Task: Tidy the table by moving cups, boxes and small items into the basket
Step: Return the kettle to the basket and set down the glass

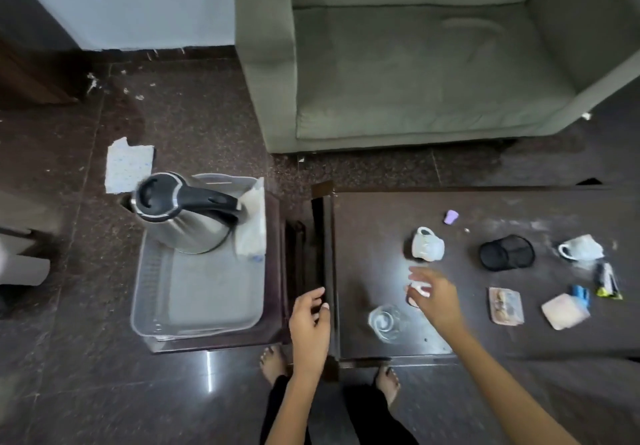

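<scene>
Right hand [434,294] over the dark brown counter [363,237], fingers loosely curled round a small white object [420,289]; whether the grip is truly closed on it, cannot tell. Left hand [310,320] open, empty, at the counter's left edge. Clear plastic basket [152,306] sits left on a low stand, holding a steel kettle with black lid [183,218]. On the counter: white ceramic cup [427,244] on its side, clear glass tumbler [384,321], black mesh pen holder [507,252], small lilac cap [451,217].
</scene>
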A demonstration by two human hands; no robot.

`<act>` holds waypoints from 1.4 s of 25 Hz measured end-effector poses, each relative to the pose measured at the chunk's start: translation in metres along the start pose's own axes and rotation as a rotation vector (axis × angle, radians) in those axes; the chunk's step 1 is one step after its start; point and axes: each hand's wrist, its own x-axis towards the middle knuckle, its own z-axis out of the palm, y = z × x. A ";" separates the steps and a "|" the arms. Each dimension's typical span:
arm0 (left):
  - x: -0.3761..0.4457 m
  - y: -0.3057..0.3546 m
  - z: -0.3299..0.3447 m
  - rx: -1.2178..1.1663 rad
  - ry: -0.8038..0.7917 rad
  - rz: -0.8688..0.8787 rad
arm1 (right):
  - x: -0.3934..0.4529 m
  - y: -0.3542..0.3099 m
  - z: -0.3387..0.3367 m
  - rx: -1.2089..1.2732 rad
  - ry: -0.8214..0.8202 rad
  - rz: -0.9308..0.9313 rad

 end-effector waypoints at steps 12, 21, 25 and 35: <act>-0.045 -0.063 0.133 0.071 -0.003 -0.145 | -0.017 0.094 0.037 -0.454 -0.431 -0.217; -0.037 -0.091 0.153 0.042 0.042 -0.144 | -0.007 0.105 0.060 -0.549 -0.408 -0.326; -0.044 -0.073 0.168 0.053 -0.010 -0.097 | -0.014 0.115 0.021 -0.451 -0.294 -0.272; -0.074 0.007 0.333 0.037 -0.260 0.006 | 0.009 0.186 -0.173 -0.359 0.020 -0.009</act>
